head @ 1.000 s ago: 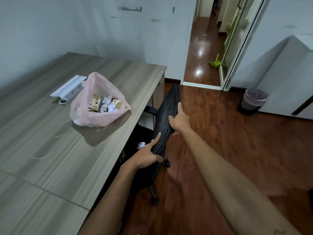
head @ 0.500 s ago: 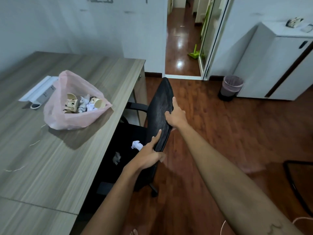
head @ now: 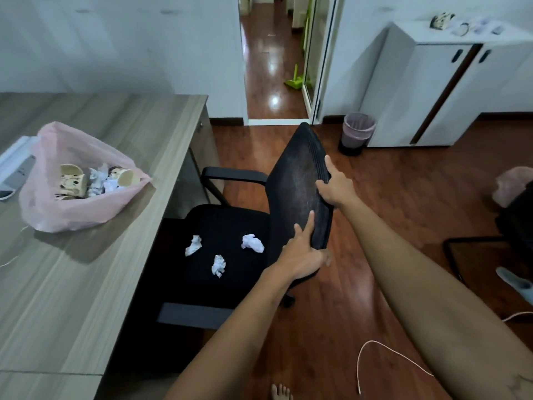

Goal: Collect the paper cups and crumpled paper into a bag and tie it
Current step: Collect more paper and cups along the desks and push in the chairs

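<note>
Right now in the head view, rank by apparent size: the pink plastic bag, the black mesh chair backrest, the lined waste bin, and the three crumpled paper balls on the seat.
1. Pink plastic bag and black mesh chair backrest: alike, unranked.
2. Lined waste bin, though farther away.
3. Three crumpled paper balls, alike.

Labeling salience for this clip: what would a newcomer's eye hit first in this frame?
First, both hands, left and right, gripping the backrest of the black office chair at centre. Next, three white crumpled paper balls lying bright against the chair's dark seat. Then the open pink plastic bag on the wooden desk at left, holding printed paper cups and more crumpled paper.
</note>
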`<state>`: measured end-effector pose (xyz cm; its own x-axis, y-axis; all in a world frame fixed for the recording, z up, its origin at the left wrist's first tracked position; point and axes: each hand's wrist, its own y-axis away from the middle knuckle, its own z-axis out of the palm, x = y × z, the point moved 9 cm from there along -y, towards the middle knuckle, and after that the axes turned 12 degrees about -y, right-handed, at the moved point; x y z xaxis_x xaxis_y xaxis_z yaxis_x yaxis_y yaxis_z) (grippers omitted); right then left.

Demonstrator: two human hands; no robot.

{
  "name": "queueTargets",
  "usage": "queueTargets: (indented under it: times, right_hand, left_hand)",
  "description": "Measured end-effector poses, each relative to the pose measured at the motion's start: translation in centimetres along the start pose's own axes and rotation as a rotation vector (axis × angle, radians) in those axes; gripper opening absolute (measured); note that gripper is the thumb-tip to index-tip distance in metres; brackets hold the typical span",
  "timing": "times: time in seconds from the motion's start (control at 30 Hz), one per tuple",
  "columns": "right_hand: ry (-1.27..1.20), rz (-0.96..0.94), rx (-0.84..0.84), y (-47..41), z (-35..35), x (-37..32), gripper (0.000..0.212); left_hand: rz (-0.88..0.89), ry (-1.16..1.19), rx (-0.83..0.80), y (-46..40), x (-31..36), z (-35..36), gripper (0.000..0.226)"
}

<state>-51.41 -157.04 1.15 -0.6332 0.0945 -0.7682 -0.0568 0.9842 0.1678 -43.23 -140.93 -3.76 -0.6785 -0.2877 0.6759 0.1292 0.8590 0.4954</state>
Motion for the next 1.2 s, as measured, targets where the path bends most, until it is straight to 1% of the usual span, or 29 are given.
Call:
queueTargets:
  times: [0.17,0.3,0.47,0.53,0.6,0.67,0.7,0.73,0.8,0.87,0.93,1.07,1.13,1.2]
  right_hand:
    - [0.118,0.041,0.033,-1.4,-4.4,3.6,0.071]
    - [0.215,0.072,0.034,-2.2,-7.2,5.1,0.072]
    - [0.260,0.127,0.032,-2.5,-8.8,6.5,0.072]
    - [0.274,0.157,0.017,-2.5,-8.9,6.4,0.074]
    - [0.306,0.182,0.057,-2.9,-9.1,5.8,0.073]
    - [0.334,0.152,0.146,-2.9,-9.1,3.7,0.065]
    - [0.347,0.119,0.178,-3.0,-8.7,2.3,0.061]
    - [0.339,0.083,0.199,-3.1,-7.9,0.7,0.059]
    - [0.276,0.001,0.195,-3.5,-5.4,-2.9,0.058]
    - [0.199,-0.048,0.135,-4.3,-1.6,-6.3,0.055]
    - [0.178,-0.093,0.053,-5.1,3.1,-9.6,0.051]
    - [0.155,-0.187,-0.130,-5.9,13.3,-16.3,0.053]
    - [0.138,-0.224,-0.210,-5.7,18.5,-19.5,0.051]
    - [0.085,-0.226,-0.282,-5.0,23.2,-22.4,0.050]
  left_hand:
    - [0.029,-0.092,-0.044,-1.6,4.0,2.7,0.108]
    - [0.052,-0.099,-0.062,-2.4,6.3,4.4,0.104]
    - [0.073,-0.110,-0.091,-3.3,7.6,5.7,0.103]
    - [0.101,-0.155,-0.121,-3.5,7.6,5.6,0.103]
    - [0.142,-0.169,-0.159,-3.5,7.4,4.6,0.106]
    - [0.135,-0.099,-0.160,-3.3,6.4,2.2,0.119]
    - [0.126,-0.067,-0.128,-3.2,5.7,0.6,0.121]
    - [0.110,-0.048,-0.083,-3.3,4.7,-1.2,0.116]
    - [0.074,-0.037,0.017,-3.7,2.1,-5.0,0.094]
    - [0.048,-0.047,0.120,-3.6,-0.7,-9.2,0.082]
    - [0.009,-0.038,0.231,-2.9,-3.9,-13.7,0.076]
    - [-0.110,-0.081,0.483,-0.4,-11.5,-22.9,0.068]
    - [-0.171,-0.063,0.611,1.5,-15.5,-27.5,0.061]
    - [-0.223,-0.038,0.714,3.6,-19.4,-31.7,0.054]
